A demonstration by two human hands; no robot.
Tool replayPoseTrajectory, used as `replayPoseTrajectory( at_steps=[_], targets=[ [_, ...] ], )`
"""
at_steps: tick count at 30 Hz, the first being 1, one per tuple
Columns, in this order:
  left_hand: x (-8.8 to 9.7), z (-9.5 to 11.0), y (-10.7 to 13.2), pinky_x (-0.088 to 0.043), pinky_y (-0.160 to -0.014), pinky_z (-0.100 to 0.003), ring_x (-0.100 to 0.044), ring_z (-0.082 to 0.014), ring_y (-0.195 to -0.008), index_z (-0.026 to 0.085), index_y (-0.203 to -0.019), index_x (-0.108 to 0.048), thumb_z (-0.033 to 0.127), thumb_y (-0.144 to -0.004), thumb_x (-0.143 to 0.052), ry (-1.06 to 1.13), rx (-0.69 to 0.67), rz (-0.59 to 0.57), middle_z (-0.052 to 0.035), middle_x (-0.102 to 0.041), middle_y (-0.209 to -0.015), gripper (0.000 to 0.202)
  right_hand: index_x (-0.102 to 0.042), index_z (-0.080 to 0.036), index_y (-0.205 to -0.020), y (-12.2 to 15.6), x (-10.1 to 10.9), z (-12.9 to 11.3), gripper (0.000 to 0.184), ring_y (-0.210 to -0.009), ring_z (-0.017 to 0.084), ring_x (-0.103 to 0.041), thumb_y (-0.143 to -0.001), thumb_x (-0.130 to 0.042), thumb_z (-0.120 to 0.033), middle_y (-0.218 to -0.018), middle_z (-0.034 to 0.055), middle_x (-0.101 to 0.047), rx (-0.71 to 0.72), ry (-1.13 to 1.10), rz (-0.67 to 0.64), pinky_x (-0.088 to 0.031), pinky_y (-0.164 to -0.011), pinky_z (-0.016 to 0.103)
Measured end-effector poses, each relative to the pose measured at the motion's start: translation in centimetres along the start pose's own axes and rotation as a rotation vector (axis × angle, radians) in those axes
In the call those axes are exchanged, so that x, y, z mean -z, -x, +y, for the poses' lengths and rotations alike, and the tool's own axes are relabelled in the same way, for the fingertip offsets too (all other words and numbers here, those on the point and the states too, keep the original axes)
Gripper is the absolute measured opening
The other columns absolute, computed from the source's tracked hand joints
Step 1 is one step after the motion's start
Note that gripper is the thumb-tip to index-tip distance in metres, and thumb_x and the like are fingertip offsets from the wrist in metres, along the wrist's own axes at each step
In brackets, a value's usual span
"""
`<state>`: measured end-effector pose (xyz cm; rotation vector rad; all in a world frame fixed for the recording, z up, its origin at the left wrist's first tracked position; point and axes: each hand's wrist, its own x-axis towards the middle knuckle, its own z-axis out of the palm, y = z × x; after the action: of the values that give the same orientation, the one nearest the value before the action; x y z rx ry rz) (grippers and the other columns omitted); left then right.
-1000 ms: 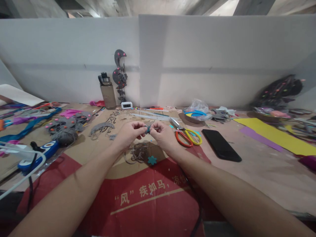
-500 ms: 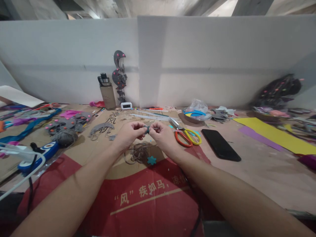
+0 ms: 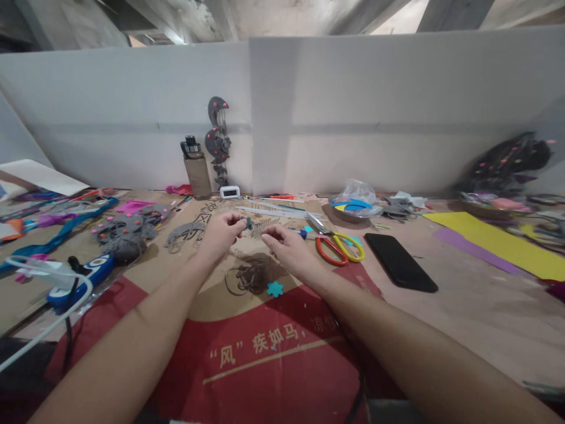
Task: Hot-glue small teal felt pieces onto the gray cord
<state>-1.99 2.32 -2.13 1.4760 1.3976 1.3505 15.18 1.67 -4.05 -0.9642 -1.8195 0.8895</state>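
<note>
My left hand (image 3: 224, 234) is closed in a pinch on a small dark teal piece (image 3: 248, 223), too small to name. A short gap to the right is my right hand (image 3: 288, 246), its fingers stretched out with nothing visible in them. Just beyond its knuckles lies a small blue object (image 3: 302, 234), partly hidden. Below both hands sits a tangle of grey-brown cord (image 3: 252, 275), with a turquoise flower-shaped cutout (image 3: 275, 288) beside it. Scissors (image 3: 338, 244) with red and yellow handles lie right of my right hand.
A black phone (image 3: 399, 262) lies to the right, near yellow sheet material (image 3: 498, 244). A bottle (image 3: 198, 174) and a small white clock (image 3: 229, 192) stand at the back. Left are a grey yarn ball (image 3: 128, 250) and a blue-and-white power strip (image 3: 82, 282) with a cable.
My hands have come apart; the right one has let go of the teal piece, which stays in the left. The whole view has shifted slightly.
</note>
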Motion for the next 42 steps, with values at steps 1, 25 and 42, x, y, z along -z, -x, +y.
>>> replayPoseTrajectory(
  at_steps=[1,25,42],
  targets=[
    [0.2,-0.1,-0.2,-0.026,-0.04,-0.019,-0.037,-0.0058,-0.04,0.015,-0.074,-0.06,0.035,-0.068,-0.062,-0.005,-0.005,0.016,0.0033,-0.051,-0.05,0.02,-0.059,-0.018,-0.084,0.0,0.2,0.0,0.024,-0.065,0.013,-0.05,-0.084,-0.044,-0.037,-0.07,-0.0003,-0.056,0.014,0.046,-0.021,-0.038,-0.059,0.025],
    [0.8,-0.2,-0.7,-0.042,-0.04,-0.017,-0.055,-0.0083,-0.051,0.013,-0.075,-0.06,0.028,-0.067,-0.067,0.212,0.034,0.115,-0.0004,-0.058,-0.063,0.019,-0.056,-0.014,-0.094,-1.8,4.4,3.1,0.028,-0.061,0.017,-0.059,-0.071,-0.053,-0.031,-0.076,0.0071,-0.063,-0.439,0.3,0.072,-0.044,-0.05,0.025],
    [0.7,-0.4,-0.8,-0.044,-0.046,-0.018,-0.05,-0.0064,-0.047,0.012,-0.069,-0.058,0.029,-0.062,-0.071,0.325,0.083,0.125,0.0019,-0.054,-0.056,0.022,-0.047,-0.02,-0.107,0.0,2.2,-0.8,0.026,-0.085,0.021,-0.057,-0.084,-0.048,-0.032,-0.099,0.0092,-0.058,0.18,0.097,0.038,-0.05,-0.07,0.037]
  ],
)
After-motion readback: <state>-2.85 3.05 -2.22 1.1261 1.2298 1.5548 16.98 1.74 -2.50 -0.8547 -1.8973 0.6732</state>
